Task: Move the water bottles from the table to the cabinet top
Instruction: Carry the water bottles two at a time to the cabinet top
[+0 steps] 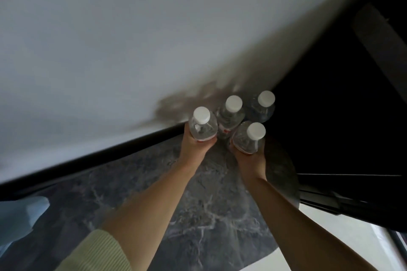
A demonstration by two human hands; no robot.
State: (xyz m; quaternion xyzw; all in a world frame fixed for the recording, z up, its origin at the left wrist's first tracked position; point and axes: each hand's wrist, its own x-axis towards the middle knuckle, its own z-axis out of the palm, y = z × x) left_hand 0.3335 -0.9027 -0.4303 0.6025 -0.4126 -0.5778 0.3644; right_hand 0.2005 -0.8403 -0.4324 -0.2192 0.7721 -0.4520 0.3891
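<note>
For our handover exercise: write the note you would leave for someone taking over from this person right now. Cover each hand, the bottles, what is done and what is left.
Left hand: grips the left bottle.
Right hand: grips the right bottle.
Two more bottles, the middle bottle and the far bottle, stand behind them by the wall, over the dark marbled top.
Done: two bottles seem placed.
Left: set down and release the held pair. Whether they already rest on the top cannot be told.

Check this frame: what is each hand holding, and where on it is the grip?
The left hand holds one water bottle around its lower body; the right hand holds another bottle the same way.
</note>
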